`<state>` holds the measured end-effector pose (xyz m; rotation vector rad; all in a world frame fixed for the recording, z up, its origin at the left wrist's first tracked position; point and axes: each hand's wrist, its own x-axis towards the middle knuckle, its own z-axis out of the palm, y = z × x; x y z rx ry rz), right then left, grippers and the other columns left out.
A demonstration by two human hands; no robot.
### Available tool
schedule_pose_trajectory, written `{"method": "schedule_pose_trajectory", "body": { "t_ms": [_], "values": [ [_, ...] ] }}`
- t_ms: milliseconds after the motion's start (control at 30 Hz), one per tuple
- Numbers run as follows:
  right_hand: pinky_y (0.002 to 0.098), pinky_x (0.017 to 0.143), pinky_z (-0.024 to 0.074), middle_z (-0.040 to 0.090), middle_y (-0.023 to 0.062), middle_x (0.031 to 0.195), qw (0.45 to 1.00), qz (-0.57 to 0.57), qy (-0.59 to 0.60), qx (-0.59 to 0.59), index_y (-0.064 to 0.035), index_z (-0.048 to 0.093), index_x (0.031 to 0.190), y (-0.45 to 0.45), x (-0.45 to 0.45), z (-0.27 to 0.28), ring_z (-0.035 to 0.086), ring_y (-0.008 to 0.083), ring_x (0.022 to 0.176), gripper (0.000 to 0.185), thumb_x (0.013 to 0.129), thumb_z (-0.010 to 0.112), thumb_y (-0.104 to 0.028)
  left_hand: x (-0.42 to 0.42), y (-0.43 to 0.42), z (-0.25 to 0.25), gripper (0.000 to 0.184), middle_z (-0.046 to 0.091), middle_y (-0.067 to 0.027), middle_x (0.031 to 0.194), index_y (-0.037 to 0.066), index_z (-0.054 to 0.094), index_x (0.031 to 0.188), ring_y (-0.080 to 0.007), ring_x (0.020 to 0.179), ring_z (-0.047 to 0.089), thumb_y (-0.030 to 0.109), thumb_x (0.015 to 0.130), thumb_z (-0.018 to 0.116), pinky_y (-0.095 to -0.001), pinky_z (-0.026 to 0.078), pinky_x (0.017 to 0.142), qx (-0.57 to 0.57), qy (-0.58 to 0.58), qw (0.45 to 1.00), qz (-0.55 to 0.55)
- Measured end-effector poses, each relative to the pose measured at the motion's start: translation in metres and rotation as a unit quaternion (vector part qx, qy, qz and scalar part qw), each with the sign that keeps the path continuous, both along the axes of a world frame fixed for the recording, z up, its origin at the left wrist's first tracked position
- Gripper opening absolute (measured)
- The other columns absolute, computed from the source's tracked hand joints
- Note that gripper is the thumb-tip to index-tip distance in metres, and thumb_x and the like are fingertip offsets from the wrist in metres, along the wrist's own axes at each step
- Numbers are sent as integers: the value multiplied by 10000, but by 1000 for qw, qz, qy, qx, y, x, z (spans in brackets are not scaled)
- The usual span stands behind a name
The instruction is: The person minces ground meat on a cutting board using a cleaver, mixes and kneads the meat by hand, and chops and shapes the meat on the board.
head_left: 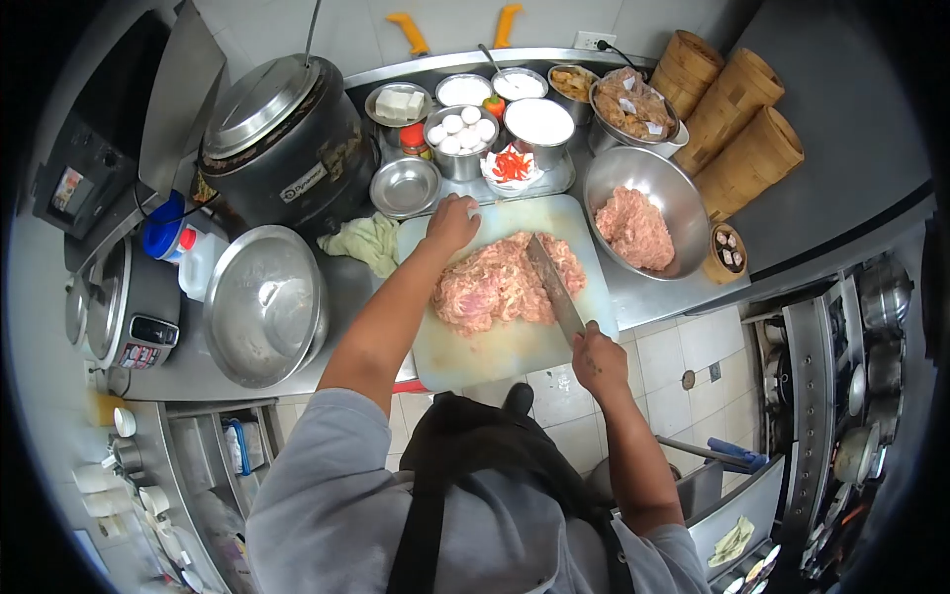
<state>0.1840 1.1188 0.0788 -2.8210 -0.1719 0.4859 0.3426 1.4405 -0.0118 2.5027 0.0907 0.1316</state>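
A cleaver [556, 287] is in my right hand [600, 364], its fingers wrapped round the handle. Its long blade reaches up and left into a heap of pale pink chopped raw meat [485, 287]. The meat lies on a white cutting board [475, 358] in front of me. My left hand [453, 224] rests at the board's far left corner, fingers curled and pointing away from me. A small pale patch shows by its fingertips, and what they grip, if anything, is hidden. Beside the board on the right, a big steel bowl [599, 178] contains minced meat [635, 230].
Behind the board stand a pot of eggs [461, 137], sliced red peppers [513, 165] and a shallow steel dish [406, 188]. A green cloth [361, 244] and a large steel basin [265, 307] sit left. Bamboo steamers [747, 163] line the right back, near a large black cooker [292, 148] opposite.
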Motion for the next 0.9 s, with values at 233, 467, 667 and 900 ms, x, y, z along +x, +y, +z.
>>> {"method": "schedule_pose_trajectory", "body": {
  "t_ms": [233,467,667,900],
  "values": [
    [502,776,518,681,255,863,1000,-6,25,14,11,528,1035,-5,9,-1,668,425,832,280,954,496,-256,-70,27,52,228,674,-135,966,71,677,1031,-258,872,654,211,853,695,-363,510,786,-131,-63,978,153],
    [451,803,505,684,245,922,981,-7,70,179,34,582,1087,-51,33,-20,662,408,894,385,830,691,-231,-256,7,37,121,564,47,734,57,610,858,-38,642,490,138,907,684,-214,426,599,-321,65,943,54],
    [391,853,491,687,227,981,952,-48,161,256,49,587,1149,-62,42,-17,661,332,962,402,817,684,-157,-261,-32,45,129,625,7,759,45,620,877,-49,645,545,146,899,697,-223,445,579,-168,168,965,114],
    [302,575,464,600,47,699,922,-45,189,334,27,594,1122,-77,42,-27,548,121,598,385,820,703,-186,-291,2,36,92,639,-6,769,35,635,848,-72,681,587,95,851,705,-227,472,585,-412,150,881,180]
  ]
}}
